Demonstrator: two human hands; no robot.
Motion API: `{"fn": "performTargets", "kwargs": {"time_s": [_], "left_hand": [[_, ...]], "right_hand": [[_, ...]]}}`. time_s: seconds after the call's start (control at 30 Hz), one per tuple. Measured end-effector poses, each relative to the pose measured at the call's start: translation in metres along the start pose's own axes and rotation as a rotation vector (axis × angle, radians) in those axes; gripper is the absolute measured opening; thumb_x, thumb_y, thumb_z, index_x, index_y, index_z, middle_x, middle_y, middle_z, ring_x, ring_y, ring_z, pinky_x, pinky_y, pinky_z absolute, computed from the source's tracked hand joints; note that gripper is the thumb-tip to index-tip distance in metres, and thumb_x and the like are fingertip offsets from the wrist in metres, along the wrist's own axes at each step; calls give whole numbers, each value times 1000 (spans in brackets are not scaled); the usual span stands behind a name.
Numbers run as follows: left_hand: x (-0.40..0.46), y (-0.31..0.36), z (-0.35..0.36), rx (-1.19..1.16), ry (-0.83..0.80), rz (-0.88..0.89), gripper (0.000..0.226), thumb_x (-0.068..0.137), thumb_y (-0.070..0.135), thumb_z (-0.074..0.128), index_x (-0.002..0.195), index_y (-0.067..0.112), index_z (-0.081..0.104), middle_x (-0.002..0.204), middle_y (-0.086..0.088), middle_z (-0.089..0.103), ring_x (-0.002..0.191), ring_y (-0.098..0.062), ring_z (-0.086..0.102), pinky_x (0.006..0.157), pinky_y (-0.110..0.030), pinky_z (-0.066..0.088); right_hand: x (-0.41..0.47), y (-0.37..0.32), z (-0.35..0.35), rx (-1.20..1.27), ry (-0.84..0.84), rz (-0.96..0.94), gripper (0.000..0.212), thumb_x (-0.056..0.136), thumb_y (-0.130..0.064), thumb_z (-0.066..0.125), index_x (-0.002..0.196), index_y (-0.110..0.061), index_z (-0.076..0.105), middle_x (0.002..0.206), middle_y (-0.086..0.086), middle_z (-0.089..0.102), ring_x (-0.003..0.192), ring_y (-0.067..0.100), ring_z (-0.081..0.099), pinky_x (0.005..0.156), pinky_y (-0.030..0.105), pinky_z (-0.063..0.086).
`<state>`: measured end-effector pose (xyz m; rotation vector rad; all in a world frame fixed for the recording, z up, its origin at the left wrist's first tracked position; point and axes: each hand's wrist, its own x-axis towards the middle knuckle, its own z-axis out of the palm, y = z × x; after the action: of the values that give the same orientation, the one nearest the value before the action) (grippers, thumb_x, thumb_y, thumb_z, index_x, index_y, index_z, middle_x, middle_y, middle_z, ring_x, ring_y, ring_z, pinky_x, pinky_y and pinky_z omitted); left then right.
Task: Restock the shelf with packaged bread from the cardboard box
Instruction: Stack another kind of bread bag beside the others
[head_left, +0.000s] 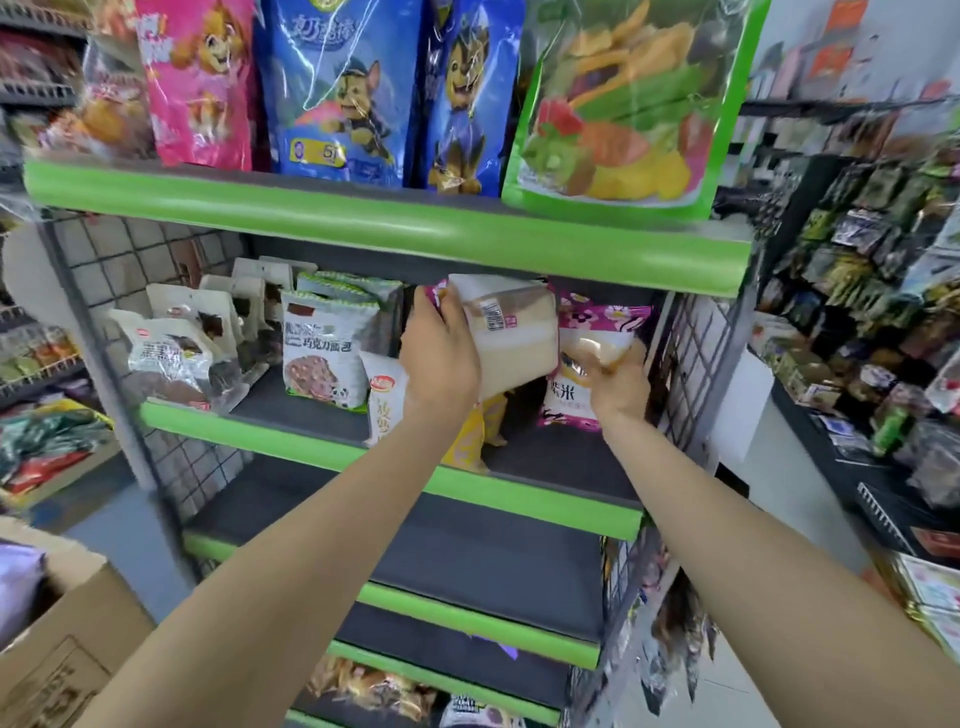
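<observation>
We face a green-edged shop shelf (395, 470) stocked with snacks. Our left hand (441, 353) grips a pale bread packet (506, 332) held up inside the second tier, while our right hand (618, 382) clutches the pink-printed bread bag (597, 332) just beside it. The cardboard box (67, 639) sits lower left.

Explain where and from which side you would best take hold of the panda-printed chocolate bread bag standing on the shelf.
Grip the panda-printed chocolate bread bag by its two side edges near the top, reaching in from the front. It stands upright facing outward, and the shelf in front of it looks bare.
</observation>
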<state>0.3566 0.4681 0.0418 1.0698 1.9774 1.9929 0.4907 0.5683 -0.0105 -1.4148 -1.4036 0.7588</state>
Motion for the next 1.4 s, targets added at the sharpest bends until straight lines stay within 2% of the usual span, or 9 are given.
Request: {"fn": "performTargets", "kwargs": {"time_s": [0.27, 0.37, 0.5, 0.67, 0.8, 0.93, 1.07, 1.27, 1.4], "left_hand": [[3, -2, 15, 25, -35, -4, 33, 103, 30, 31, 117, 8, 51, 116, -14, 61, 108, -29, 54, 73, -27, 28], [1, -4, 25, -10, -2, 35, 31, 103, 24, 33, 113, 2, 52, 110, -17, 63, 103, -32, 56, 66, -27, 23], [-5, -7, 36, 13, 65, 122, 29, 102, 25, 33, 106, 2, 51, 90, -17, 64, 82, -32, 58, 62, -33, 26], [-32, -14, 34, 138, -128, 594, 32, 94, 32, 38, 101, 7, 57, 83, -3, 61, 78, -28, 61, 62, -34, 40], [-36, -43, 29, 281, -527, 1017, 53, 82, 50, 57, 118, 12, 61, 127, -1, 60, 114, -15, 60, 88, -28, 50], [-39, -58, 20, 230, -614, 867, 48, 90, 44, 46, 123, 10, 56, 137, -3, 49, 126, -13, 46, 100, -26, 41], [-43, -59, 21, 237, -626, 463, 53, 94, 38, 51, 137, 10, 39, 139, -6, 40, 128, -19, 44, 105, -25, 36], [-39, -41, 18, 108, -748, 229, 75, 81, 28, 73, 142, 14, 31, 124, -5, 61, 112, -18, 59, 92, -35, 51], [-39, -35, 19, 347, -764, 302, 91, 79, 15, 74, 148, 16, 16, 135, -12, 46, 120, -26, 52, 94, -35, 48]], "right_hand": [[-10, 9, 20, -38, 14, 31, 75, 92, -8, 56, 149, -1, 9, 154, 18, 13, 142, 28, 24, 114, 27, 20], [-17, 6, 10, -41, 95, -57, 63, 95, 2, 46, 150, -11, 19, 155, 12, 8, 110, -1, 47, 82, 4, 41], [-25, -10, -8, -29, 110, -199, 36, 97, -11, 44, 133, -11, 47, 135, 16, 40, 107, 21, 47, 90, 20, 35], [-27, -46, -28, 450, -347, 248, 70, 81, -76, 35, 108, -18, 63, 99, 11, 71, 87, 26, 69, 83, 43, 56], [-26, -36, -31, 523, -375, 319, 73, 60, -58, 73, 121, -20, 55, 114, 11, 65, 97, 27, 65, 84, 44, 55], [-30, -11, -31, 646, -238, 305, 27, 79, -9, 63, 104, -16, 54, 86, 11, 64, 68, 23, 63, 60, 33, 54], [-39, -2, -34, 692, -245, 323, 17, 81, -4, 59, 86, -20, 58, 74, 5, 63, 56, 18, 64, 56, 28, 54], [-43, -1, -30, 649, -162, 299, 86, 61, -72, 63, 135, -31, 46, 136, 0, 52, 123, 23, 51, 106, 49, 40], [-43, -2, -30, 575, -128, 225, 64, 86, -53, 56, 142, -26, 39, 146, 2, 41, 134, 22, 40, 111, 42, 33]]}}
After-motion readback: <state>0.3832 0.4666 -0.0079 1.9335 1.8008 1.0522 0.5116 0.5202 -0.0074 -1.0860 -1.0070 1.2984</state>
